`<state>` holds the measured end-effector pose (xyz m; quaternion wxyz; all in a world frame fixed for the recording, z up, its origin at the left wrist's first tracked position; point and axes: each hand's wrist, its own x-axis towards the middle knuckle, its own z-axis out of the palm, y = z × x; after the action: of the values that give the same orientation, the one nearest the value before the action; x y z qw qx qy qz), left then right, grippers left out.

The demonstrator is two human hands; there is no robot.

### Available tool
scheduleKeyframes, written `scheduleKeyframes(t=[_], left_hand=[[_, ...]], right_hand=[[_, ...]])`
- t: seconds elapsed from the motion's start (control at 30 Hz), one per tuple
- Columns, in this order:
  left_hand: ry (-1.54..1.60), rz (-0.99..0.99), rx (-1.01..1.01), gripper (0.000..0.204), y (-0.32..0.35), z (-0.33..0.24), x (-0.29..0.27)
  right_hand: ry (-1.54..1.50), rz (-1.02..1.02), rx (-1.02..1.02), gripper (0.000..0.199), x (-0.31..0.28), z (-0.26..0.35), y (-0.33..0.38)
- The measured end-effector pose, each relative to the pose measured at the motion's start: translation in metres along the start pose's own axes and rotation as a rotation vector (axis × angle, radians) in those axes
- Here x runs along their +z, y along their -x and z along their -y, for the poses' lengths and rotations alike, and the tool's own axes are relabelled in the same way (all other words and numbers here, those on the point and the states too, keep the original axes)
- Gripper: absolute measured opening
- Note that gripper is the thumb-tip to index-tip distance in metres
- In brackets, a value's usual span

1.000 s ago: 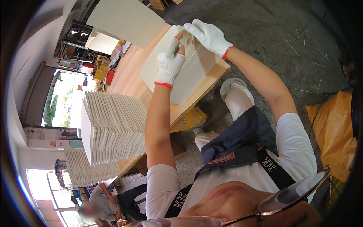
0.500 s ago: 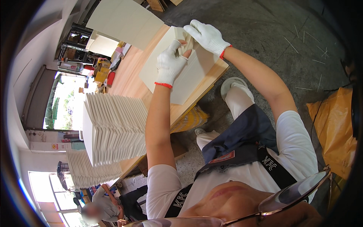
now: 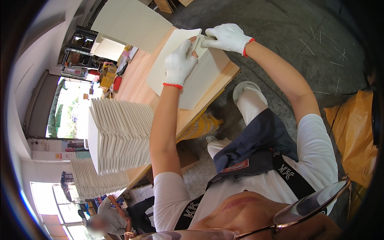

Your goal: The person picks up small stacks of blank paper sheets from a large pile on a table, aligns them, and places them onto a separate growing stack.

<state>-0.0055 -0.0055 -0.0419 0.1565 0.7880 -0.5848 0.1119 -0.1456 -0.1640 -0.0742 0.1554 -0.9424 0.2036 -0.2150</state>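
Note:
A cream sheet with a crease and a raised far edge [image 3: 206, 78] lies on the wooden table, near its right edge. My left hand [image 3: 179, 64], in a white knit glove with a red cuff, rests over the sheet's far part. Its bare fingertips poke out of the glove and grip the raised edge. At that same edge, just to the right, my right hand [image 3: 229, 38] is closed in a pinch, gloved the same way. Its fingertips meet the cream material, though exactly what lies between them is partly hidden.
On the wooden table [image 3: 138, 76], a tall stack of folded cream sheets [image 3: 120, 136] stands left of my left forearm, another stack [image 3: 98, 180] beyond it. Large flat boards [image 3: 134, 24] lie at the far end. Thin strips [image 3: 307, 47] litter the floor. A person [image 3: 114, 216] sits lower left.
My right hand has moved slightly right, down and away from my left hand. The bunched cream folds between my hands have given way to a straighter upright edge. My left hand barely shifted.

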Motion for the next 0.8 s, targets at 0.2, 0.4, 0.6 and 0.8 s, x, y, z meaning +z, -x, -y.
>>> scheduleKeyframes(t=[0.2,0.4,0.6,0.8], left_hand=[[-0.067,0.077,-0.13,0.039,-0.014,-0.005,0.003],[0.35,0.055,-0.039,0.042,-0.003,0.018,0.005],[0.354,0.127,-0.108,0.043,-0.002,-0.002,-0.004],[0.501,-0.055,-0.005,0.039,0.0,0.01,0.007]], right_hand=[[-0.033,-0.174,-0.243,0.045,0.002,0.0,-0.014],[-0.483,-0.113,0.084,0.046,0.017,0.013,-0.015],[-0.521,-0.211,0.153,0.047,0.029,0.011,-0.012],[-0.509,-0.194,0.147,0.046,0.025,0.017,-0.007]])
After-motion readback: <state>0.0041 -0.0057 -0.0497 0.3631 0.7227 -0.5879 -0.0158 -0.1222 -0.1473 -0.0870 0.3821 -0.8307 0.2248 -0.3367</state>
